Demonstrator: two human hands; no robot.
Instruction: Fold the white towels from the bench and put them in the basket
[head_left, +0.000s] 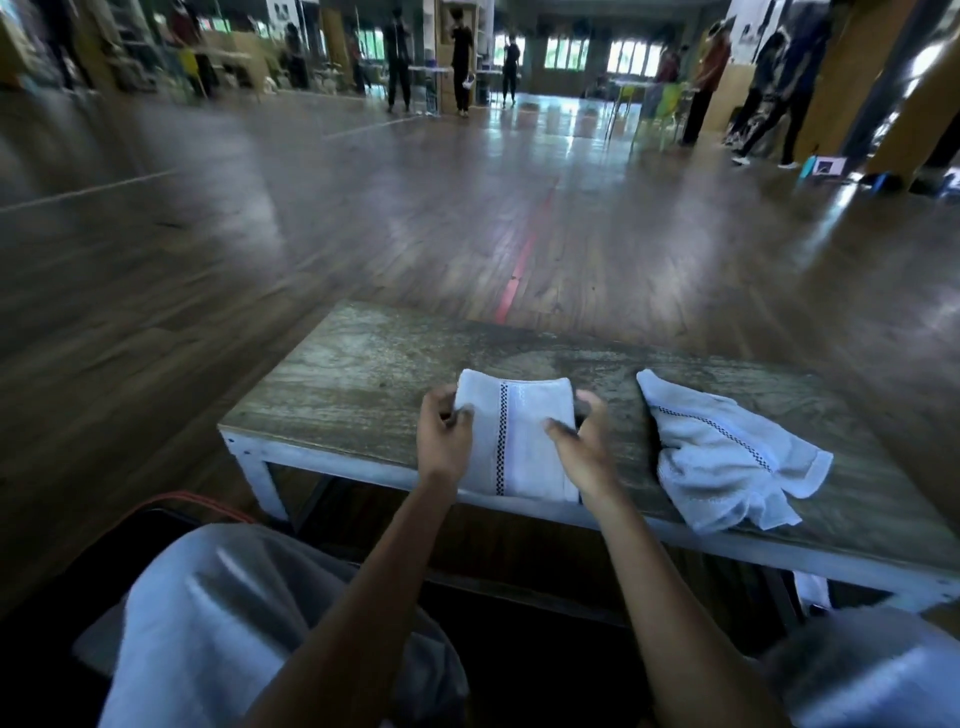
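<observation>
Nearest the camera, the person's knees in pale grey trousers (208, 623) are sitting at the bottom of the view, with both bare forearms reaching forward over them. A black basket with an orange rim (156, 512) is showing only partly at the lower left, beside the left knee; its inside is too dark to read.

The left hand (445, 436) is pinching the left edge of a folded white towel with a black checked stripe (514, 436), fingers curled around the cloth. The right hand (579, 441) is gripping the towel's right edge, thumb on top. The towel is lying flat on the near edge of the weathered wooden bench with a white metal frame (353, 395), between the two hands.

Just to the right, apart from the hands, a second white towel with the same checked stripe (727, 457) is lying crumpled on the bench top, one corner hanging toward the near edge.

Beyond the bench, a dark polished wooden floor (467, 208) is stretching away, and blurred standing people (462, 62) are gathering at the far end.
</observation>
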